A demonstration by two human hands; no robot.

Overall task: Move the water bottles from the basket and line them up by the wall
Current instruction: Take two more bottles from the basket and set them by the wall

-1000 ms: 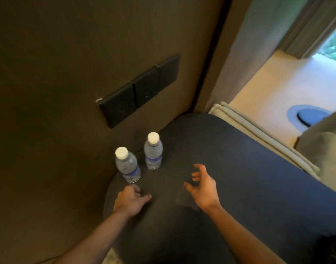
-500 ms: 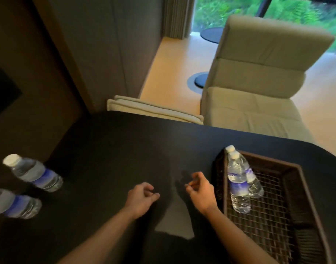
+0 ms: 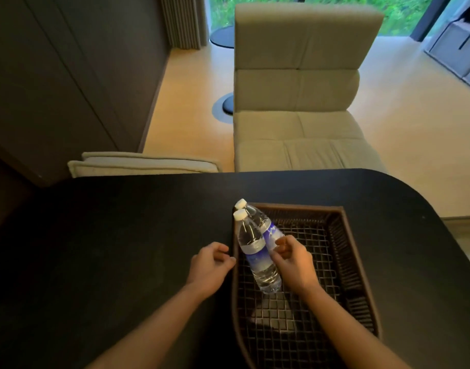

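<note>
Hands swung back from wall to basket (image 3: 343,257): right hand (image 3: 292,262) half-curled at far bottle (image 3: 268,230), left hand (image 3: 210,267) loosely curled, empty, beside near bottle (image 3: 255,251). Second pair next.

We see the basket (image 3: 343,251) on the right half of the table (image 3: 108,235), and in its left part two bottles stand close together — the near bottle (image 3: 255,251) in front of the far bottle (image 3: 266,225). Our left hand (image 3: 210,267) hovers over the table just left of the basket's rim; our right hand (image 3: 292,259) is over the basket, right beside the bottles. Beyond the table's far edge sits a chair (image 3: 297,89) — a cushion (image 3: 140,165) lies to its left.
</note>
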